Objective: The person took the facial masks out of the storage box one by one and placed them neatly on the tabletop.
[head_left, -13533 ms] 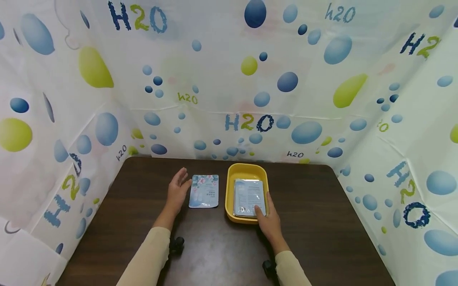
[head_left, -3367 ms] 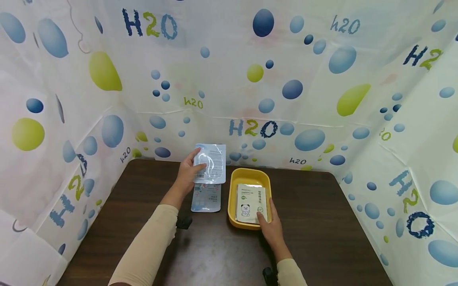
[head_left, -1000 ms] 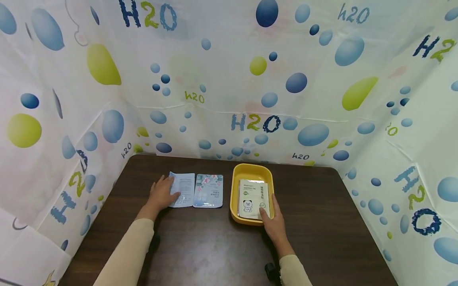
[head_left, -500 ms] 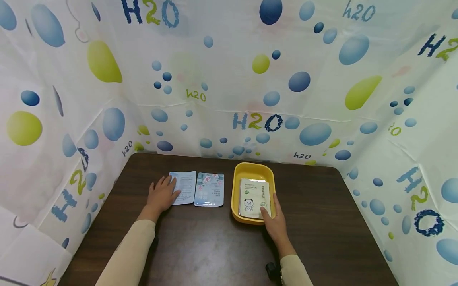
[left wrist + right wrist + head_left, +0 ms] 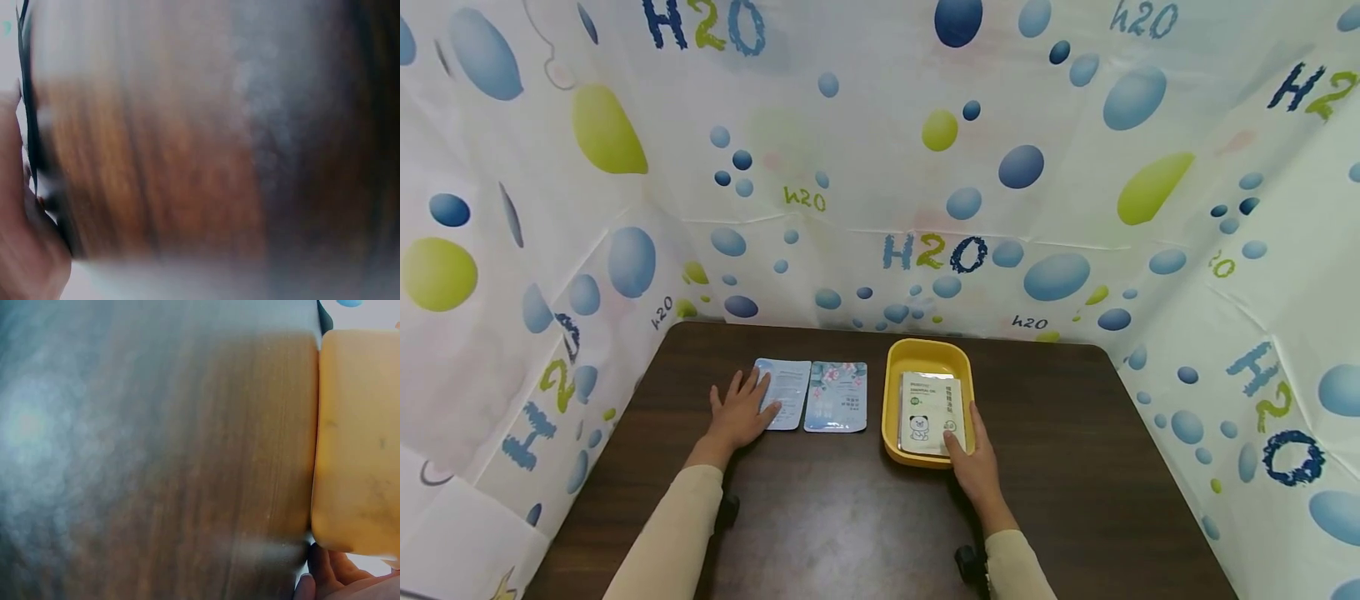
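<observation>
My left hand (image 5: pixel 739 419) lies flat with spread fingers, its fingertips on the left edge of a pale blue printed sachet (image 5: pixel 789 390). Right beside that sachet is a blue flowered sachet (image 5: pixel 836 398), like a face-mask packet, lying flat on the table. My right hand (image 5: pixel 976 468) grips the right front side of a yellow plastic tray (image 5: pixel 925 351), its thumb reaching over the rim. Inside the tray rests a cream packet (image 5: pixel 927 404) with a bear drawing, on top of a silvery edge. In the right wrist view, fingers (image 5: pixel 325 569) touch the tray's lower corner.
Everything stands on a dark brown wooden table (image 5: pixel 835 517). A white curtain (image 5: pixel 865 150) with blue and green drops surrounds its back and sides. Black wrist cameras (image 5: pixel 967 565) sit below the hands. The left wrist view shows mostly blurred tabletop.
Earlier the pale blue sachet lay in the tray; my left hand lifted it out and laid it left of the flowered one. Since then the left fingers have spread; the right hand keeps its grip.
</observation>
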The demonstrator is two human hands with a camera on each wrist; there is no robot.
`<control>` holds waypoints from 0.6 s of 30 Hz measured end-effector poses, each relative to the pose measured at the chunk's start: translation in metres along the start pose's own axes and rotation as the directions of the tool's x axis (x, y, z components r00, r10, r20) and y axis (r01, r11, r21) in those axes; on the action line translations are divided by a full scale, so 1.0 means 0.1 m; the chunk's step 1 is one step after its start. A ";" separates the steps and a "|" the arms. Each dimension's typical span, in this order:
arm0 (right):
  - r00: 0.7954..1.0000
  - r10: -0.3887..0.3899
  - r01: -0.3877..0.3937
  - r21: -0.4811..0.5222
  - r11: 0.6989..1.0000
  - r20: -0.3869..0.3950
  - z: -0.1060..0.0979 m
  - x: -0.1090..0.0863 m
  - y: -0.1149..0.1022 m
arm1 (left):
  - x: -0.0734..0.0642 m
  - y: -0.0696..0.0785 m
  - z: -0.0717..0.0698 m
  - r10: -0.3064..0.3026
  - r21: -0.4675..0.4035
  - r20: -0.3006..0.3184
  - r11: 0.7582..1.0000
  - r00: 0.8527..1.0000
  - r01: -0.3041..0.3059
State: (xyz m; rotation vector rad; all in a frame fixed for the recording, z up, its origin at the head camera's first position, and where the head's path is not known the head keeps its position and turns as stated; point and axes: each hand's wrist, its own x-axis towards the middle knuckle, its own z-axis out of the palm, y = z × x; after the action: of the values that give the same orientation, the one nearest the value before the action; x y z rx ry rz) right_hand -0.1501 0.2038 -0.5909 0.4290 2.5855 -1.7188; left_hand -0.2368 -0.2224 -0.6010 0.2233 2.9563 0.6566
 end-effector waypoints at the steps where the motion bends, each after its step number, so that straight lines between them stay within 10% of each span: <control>1: 1.000 0.000 0.000 -0.003 1.000 0.004 0.00 0.00 0.00 | 0.00 0.00 0.00 -0.003 -0.007 -0.004 1.000 1.000 0.003; 18: 1.000 -0.021 0.021 -0.038 0.999 0.002 0.02 0.01 0.01 | 0.02 0.05 -0.05 -0.084 -0.126 -0.049 0.989 0.995 0.077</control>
State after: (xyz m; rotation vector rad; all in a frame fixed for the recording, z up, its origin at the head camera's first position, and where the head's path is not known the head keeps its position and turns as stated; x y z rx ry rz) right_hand -0.1509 0.2020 -0.5927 0.4009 2.6267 -1.6722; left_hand -0.2387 -0.2196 -0.5940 0.0762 2.9435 0.8443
